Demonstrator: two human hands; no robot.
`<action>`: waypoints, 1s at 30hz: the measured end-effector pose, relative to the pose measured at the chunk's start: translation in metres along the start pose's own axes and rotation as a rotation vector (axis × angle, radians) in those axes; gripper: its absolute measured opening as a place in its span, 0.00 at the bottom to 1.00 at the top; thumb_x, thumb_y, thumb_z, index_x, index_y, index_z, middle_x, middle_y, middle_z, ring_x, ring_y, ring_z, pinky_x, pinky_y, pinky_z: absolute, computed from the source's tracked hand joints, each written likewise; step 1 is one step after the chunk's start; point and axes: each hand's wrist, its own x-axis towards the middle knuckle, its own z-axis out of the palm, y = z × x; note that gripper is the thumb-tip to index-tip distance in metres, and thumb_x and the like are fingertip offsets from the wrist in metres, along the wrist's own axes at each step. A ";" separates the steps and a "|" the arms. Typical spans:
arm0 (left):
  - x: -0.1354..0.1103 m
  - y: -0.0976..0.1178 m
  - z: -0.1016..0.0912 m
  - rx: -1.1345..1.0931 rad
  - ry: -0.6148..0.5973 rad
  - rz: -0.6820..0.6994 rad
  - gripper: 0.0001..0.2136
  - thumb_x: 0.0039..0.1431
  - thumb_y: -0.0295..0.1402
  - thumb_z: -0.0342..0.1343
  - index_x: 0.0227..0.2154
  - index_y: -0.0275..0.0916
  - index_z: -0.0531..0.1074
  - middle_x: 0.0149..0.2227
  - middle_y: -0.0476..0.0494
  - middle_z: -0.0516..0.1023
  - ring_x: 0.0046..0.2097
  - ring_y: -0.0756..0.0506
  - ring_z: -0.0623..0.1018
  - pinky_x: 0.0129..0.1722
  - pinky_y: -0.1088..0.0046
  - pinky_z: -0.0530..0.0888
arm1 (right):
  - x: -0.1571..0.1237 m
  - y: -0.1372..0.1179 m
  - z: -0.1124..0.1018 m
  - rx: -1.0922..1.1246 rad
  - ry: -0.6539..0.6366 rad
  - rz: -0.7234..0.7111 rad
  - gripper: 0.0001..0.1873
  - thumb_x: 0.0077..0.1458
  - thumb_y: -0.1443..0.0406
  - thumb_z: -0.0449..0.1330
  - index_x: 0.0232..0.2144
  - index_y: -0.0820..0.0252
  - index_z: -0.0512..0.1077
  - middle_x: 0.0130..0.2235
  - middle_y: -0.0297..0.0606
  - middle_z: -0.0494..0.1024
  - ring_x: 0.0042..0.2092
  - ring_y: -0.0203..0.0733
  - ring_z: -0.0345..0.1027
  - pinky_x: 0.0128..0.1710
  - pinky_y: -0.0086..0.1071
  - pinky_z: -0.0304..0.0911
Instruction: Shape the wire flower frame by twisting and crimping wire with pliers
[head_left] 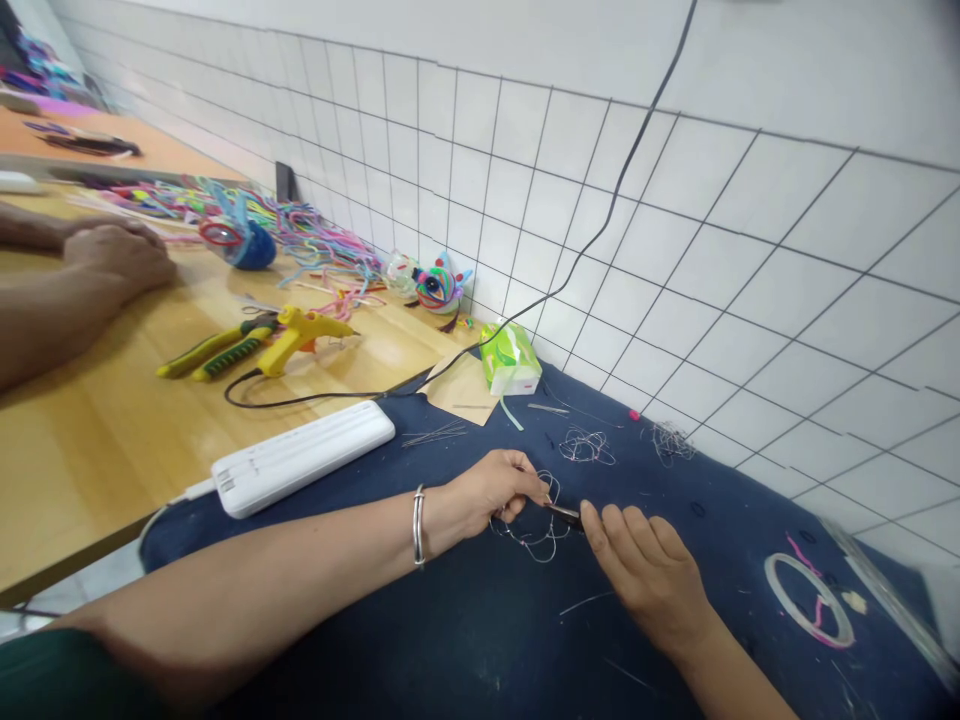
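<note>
My left hand (501, 492), with a silver bangle on its wrist, pinches a thin wire bent into several loops (551, 540). The loops hang below and beside the fingers. From the right, my right hand (649, 570) is closed around pliers (564, 514), whose narrow metal jaws meet the wire at my left fingertips. Most of the pliers' handles are hidden in my palm. Just beyond my hands lies another looped wire piece (587, 447) on the dark blue cloth (450, 620).
A white power bank (304, 458) lies left, near a yellow glue gun (300, 335) and green-handled pliers (217, 350). A green tissue pack (510, 358) and tangled wire (671, 442) sit by the gridded wall. A white ring (776, 580) is right. Another person's hands (120, 255) rest far left.
</note>
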 end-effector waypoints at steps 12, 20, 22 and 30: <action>-0.003 0.002 0.002 0.012 0.005 -0.004 0.09 0.42 0.29 0.60 0.22 0.36 0.63 0.19 0.49 0.73 0.13 0.57 0.62 0.11 0.82 0.54 | 0.002 0.002 0.001 0.017 0.023 0.001 0.18 0.54 0.73 0.54 0.49 0.65 0.66 0.38 0.40 0.73 0.40 0.44 0.62 0.37 0.39 0.53; -0.003 0.002 0.004 0.027 0.018 0.014 0.09 0.42 0.30 0.60 0.22 0.36 0.63 0.20 0.49 0.73 0.14 0.57 0.61 0.12 0.82 0.53 | 0.002 0.001 0.003 0.068 0.006 0.026 0.18 0.54 0.73 0.54 0.49 0.66 0.66 0.37 0.40 0.73 0.37 0.42 0.61 0.35 0.37 0.52; -0.003 0.001 0.004 0.027 0.018 0.024 0.09 0.42 0.30 0.59 0.22 0.36 0.63 0.21 0.49 0.73 0.14 0.57 0.61 0.12 0.82 0.53 | 0.002 0.001 0.003 0.078 0.004 0.040 0.18 0.54 0.73 0.54 0.48 0.65 0.66 0.36 0.40 0.73 0.37 0.41 0.60 0.34 0.37 0.51; -0.005 0.001 0.007 0.023 0.034 0.101 0.09 0.43 0.30 0.59 0.22 0.36 0.62 0.21 0.49 0.73 0.15 0.58 0.61 0.14 0.82 0.53 | 0.003 0.000 0.002 0.102 -0.042 0.091 0.16 0.55 0.73 0.52 0.47 0.63 0.66 0.34 0.39 0.71 0.31 0.37 0.58 0.29 0.35 0.47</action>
